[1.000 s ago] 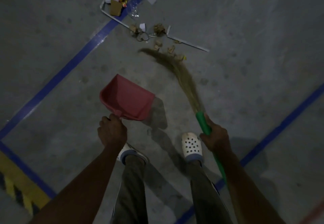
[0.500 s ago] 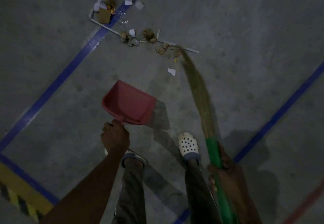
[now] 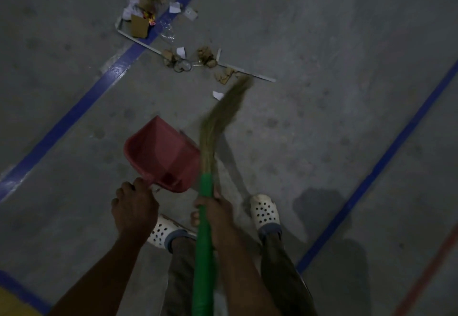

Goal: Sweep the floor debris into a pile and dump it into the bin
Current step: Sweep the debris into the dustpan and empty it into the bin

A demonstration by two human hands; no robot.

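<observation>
Left hand [image 3: 135,210] gripped the dustpan [image 3: 161,152], right hand [image 3: 218,219] the broom [image 3: 207,253]; debris [image 3: 204,54] lay beyond the dustpan's lip, bare floor [image 3: 173,97] between.

Blue lines [image 3: 119,68] cross the grey concrete floor [image 3: 322,31]. Cardboard scraps [image 3: 139,26], clear plastic [image 3: 168,32] and a long white strip [image 3: 247,71] lie scattered on it. 1 white paper scrap [image 3: 218,94] lies apart.

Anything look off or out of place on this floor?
Not piled yet: one debris heap straddles the blue line, a looser clump lies along a long white strip, and a lone paper scrap sits apart beside the broom tip. Nothing else stands out.
</observation>
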